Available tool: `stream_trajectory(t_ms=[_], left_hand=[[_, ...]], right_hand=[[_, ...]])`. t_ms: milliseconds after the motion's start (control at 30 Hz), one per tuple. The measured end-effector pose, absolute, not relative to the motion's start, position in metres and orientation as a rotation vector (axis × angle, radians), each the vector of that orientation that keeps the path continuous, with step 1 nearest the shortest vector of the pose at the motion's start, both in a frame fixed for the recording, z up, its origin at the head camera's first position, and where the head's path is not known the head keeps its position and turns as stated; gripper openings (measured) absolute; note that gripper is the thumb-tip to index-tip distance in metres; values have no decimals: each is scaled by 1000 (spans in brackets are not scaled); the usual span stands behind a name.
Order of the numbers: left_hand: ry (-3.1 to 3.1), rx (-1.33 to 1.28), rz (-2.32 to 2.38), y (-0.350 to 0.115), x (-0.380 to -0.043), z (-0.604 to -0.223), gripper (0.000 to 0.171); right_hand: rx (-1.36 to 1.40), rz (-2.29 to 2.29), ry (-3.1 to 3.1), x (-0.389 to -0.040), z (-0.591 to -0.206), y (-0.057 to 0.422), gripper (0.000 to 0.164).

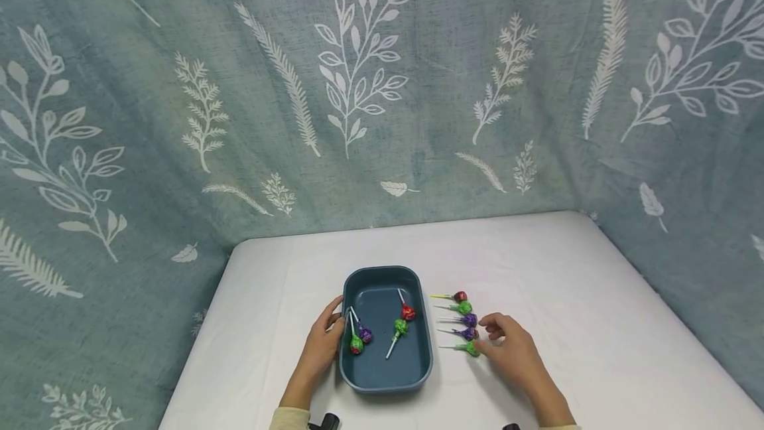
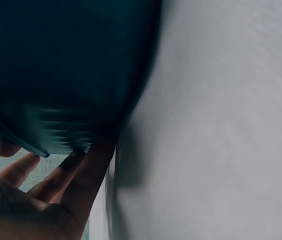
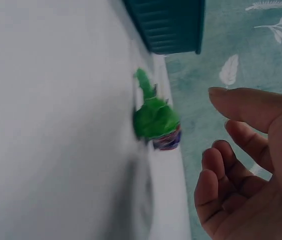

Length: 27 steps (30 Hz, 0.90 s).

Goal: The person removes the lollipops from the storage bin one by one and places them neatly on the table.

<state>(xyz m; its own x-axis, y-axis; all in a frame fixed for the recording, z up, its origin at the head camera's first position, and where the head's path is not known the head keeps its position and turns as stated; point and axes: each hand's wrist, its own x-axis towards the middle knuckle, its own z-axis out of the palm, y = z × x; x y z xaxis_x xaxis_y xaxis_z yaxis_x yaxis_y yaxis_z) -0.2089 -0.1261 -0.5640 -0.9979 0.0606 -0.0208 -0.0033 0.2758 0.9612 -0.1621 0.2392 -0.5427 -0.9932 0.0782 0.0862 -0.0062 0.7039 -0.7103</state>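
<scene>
My left hand (image 1: 323,338) rests at the left side of a blue rectangular tray (image 1: 386,389). In the left wrist view its fingers (image 2: 88,175) reach straight against the tray's ribbed outer wall (image 2: 66,127). Inside lie a purple lollipop (image 1: 366,335) and a green one (image 1: 356,345) at the left, a red one (image 1: 408,312) and another green one (image 1: 400,327) at the right. My right hand (image 1: 510,350) hovers beside the wrapped heads of a lollipop row, nearest the front green lollipop (image 1: 471,348). Its fingers are loosely bent, thumb apart, holding nothing.
Right of the tray, the row continues backward with two purple lollipops (image 1: 469,320), a green lollipop (image 1: 464,308) and a red lollipop (image 1: 460,296), sticks pointing left. A white cloth (image 1: 286,277) covers the table. Leaf-patterned green fabric (image 1: 370,151) hangs behind and at both sides.
</scene>
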Motion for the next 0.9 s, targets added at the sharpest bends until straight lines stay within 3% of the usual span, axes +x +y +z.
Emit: stream_trajectory(t_ms=[500, 900], left_hand=[[2459, 75, 1880, -126, -211, -564, 50], [2455, 83, 1887, -127, -209, -562, 50]], right_hand=[[291, 1472, -2653, -203, -499, 166, 31], [360, 1401, -2800, -233, -487, 121, 23]])
